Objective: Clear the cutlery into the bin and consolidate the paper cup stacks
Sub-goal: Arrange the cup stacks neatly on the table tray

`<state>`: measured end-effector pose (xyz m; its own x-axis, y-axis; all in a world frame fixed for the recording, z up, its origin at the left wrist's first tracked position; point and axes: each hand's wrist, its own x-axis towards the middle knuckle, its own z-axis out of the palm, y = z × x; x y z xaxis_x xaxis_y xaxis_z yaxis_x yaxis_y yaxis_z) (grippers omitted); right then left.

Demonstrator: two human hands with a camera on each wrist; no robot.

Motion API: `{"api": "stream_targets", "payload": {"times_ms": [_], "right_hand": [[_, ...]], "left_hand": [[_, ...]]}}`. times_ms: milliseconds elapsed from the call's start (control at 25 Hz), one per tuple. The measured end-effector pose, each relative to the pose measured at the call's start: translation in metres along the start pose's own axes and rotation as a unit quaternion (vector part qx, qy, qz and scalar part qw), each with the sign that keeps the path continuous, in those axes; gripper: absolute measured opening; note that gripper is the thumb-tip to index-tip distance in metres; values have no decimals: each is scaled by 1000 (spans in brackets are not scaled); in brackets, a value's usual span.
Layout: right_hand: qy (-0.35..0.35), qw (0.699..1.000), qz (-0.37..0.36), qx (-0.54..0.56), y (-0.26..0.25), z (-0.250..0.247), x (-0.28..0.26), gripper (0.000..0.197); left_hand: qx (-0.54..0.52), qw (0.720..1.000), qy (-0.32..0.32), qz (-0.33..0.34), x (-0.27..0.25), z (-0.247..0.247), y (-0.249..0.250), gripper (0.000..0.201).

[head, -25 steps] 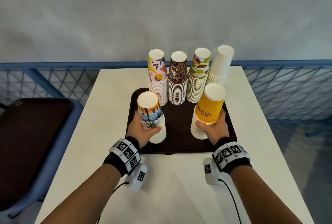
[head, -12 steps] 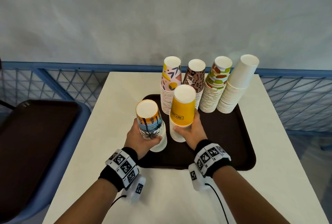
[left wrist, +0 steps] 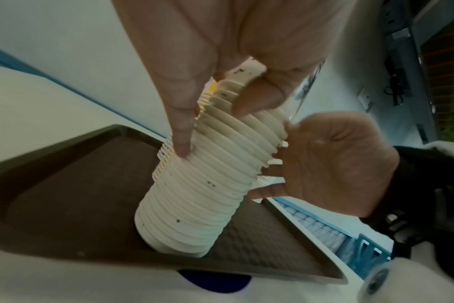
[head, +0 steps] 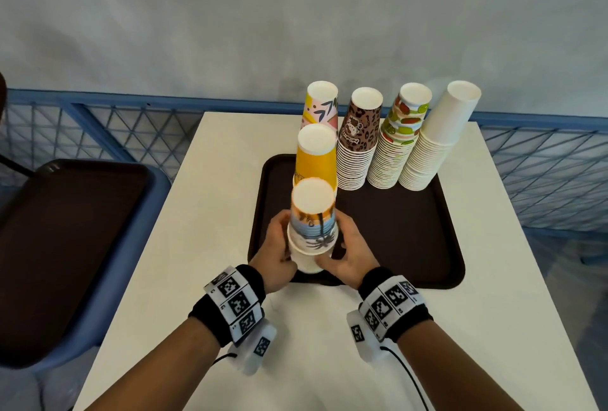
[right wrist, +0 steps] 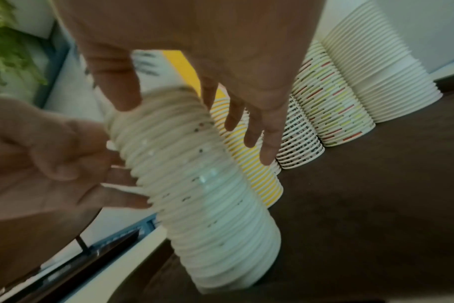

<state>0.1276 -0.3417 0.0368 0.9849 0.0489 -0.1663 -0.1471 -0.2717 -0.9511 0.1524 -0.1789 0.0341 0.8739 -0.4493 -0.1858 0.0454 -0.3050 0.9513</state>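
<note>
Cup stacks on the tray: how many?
6. Palm-print stack front-left on the tray, between left hand and right hand; yellow stack behind it; back row, left to right: pink-patterned stack, leopard stack, spotted stack, plain white stack. None apparently hidden.

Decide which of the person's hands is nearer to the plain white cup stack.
Right. The right hand holds the palm-tree cup stack on the side towards the plain white cup stack, which stands behind and to its right; the left hand holds the opposite side.
</note>
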Motion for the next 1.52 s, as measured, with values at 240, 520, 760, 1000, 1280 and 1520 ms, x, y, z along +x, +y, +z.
{"api": "stream_targets", "payload": {"times_ms": [240, 520, 760, 1000, 1280, 1520], "right_hand": [[76, 996, 47, 5, 6, -24, -8, 89], [94, 994, 48, 2, 8, -35, 10, 88], [81, 996, 36, 0, 7, -28, 34, 80], [67, 997, 29, 7, 8, -22, 55, 78], [52, 998, 33, -4, 10, -22, 69, 79], [71, 997, 29, 13, 9, -14, 75, 88]], "left_hand": [[-22, 980, 184, -68, 22, 3, 22, 58], [16, 976, 212, -38, 79, 4, 49, 101], [44, 952, 295, -67, 94, -30, 31, 83], [47, 955, 281, -77, 124, -69, 31, 83], [63, 965, 242, -81, 147, -84, 38, 82], [92, 970, 204, -95, 103, -81, 39, 78]]}}
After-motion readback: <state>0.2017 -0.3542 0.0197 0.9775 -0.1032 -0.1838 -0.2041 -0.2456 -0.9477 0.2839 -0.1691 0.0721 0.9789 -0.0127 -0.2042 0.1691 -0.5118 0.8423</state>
